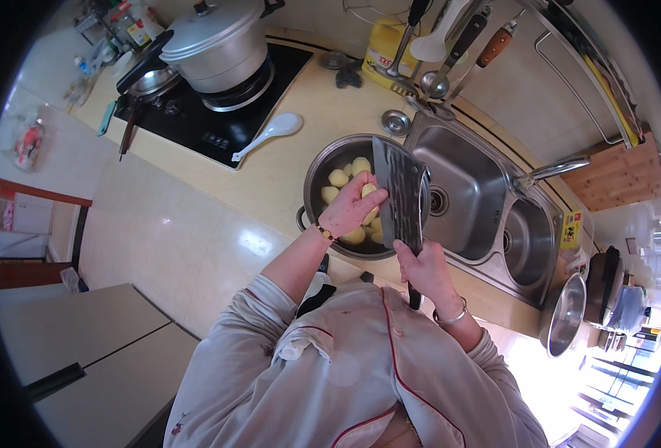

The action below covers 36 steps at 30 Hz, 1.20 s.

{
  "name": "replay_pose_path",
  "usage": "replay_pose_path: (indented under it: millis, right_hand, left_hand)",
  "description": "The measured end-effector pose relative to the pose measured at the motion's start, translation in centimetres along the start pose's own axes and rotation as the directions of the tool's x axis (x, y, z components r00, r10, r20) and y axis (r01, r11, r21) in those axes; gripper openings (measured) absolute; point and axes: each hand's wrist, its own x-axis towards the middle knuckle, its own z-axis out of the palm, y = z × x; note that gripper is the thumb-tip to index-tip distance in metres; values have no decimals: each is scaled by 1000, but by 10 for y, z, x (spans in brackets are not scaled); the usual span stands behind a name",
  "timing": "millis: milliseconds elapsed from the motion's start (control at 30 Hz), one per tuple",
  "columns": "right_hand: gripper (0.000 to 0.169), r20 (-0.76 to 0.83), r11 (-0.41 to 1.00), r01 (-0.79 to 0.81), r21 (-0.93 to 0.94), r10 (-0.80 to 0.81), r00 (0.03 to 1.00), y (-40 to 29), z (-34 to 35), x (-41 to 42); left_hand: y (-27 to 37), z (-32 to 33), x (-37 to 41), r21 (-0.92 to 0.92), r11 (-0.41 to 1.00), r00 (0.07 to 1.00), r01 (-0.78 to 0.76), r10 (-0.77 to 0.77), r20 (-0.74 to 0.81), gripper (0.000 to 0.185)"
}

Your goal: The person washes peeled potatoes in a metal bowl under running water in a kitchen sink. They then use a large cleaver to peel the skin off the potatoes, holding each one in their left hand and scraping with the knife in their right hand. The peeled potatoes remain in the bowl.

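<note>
My left hand (348, 210) grips a peeled potato (369, 191) above a wide metal pot (309, 187). The thumb and fingertips are close against the edge of a dark-bladed cleaver (400, 193); whether the edge touches the potato cannot be seen clearly. My right hand (428, 270) is closed around the cleaver's dark handle, its blade pointing away from me over the pot's right side. Several peeled potatoes (338, 178) lie inside the pot, partly hidden by my left hand and the blade.
Right of the pot is a double steel sink (470, 185) with a faucet (554, 171). A white spoon (271, 134) rests by the black cooktop (196, 134), which carries a large pressure cooker (218, 50). Utensils such as a ladle (434, 84) hang behind. A steel bowl (566, 316) stands right.
</note>
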Motion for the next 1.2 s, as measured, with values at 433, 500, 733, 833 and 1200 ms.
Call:
replay_pose_path:
  millis: [433, 500, 733, 833, 1200]
  right_hand:
    - [32, -63, 993, 105, -58, -109, 992, 9, 16, 15]
    - [32, -66, 995, 90, -37, -93, 993, 7, 18, 17]
    - [31, 41, 994, -56, 98, 53, 998, -11, -1, 8]
    - [32, 61, 995, -78, 57, 75, 995, -13, -4, 9]
    - [33, 37, 995, -73, 61, 71, 997, -9, 2, 11]
  left_hand:
    - [-15, 18, 3, -57, 995, 995, -83, 85, 49, 33]
    - [-17, 18, 4, -48, 996, 997, -71, 72, 18, 34]
    - [1, -12, 7, 38, 998, 999, -48, 48, -3, 19]
    - [0, -10, 7, -4, 998, 998, -63, 63, 26, 17]
    - [21, 18, 0, -49, 998, 999, -35, 34, -24, 23]
